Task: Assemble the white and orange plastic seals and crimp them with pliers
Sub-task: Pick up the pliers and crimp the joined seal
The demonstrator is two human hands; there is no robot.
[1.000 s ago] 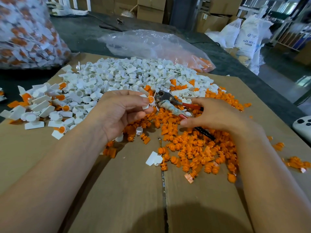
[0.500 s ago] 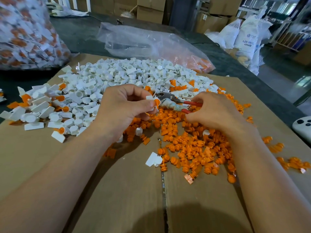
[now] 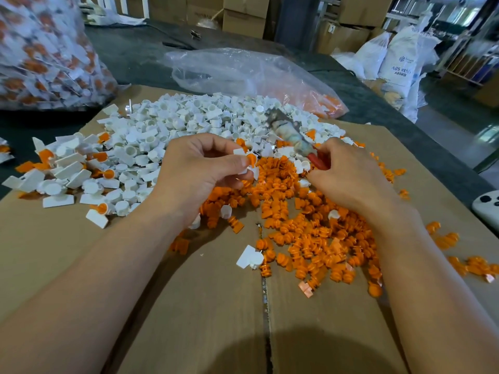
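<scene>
Orange-and-white, the seal sits pinched between thumb and fingertips of our left hand, above the edge of the orange pile. Just right of it our right hand curls round the red handles of the pliers, whose blurred head points up over the white pile. We cannot tell whether the pliers' jaws are apart. Cardboard covers the table beneath.

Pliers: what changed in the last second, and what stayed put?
The pliers swung off the seal; their head now points away over the pile of white parts, carried by the right hand, which grips the red handle. Nothing was let go. The left hand still pinches the seal, and the pile lies as before.
</scene>
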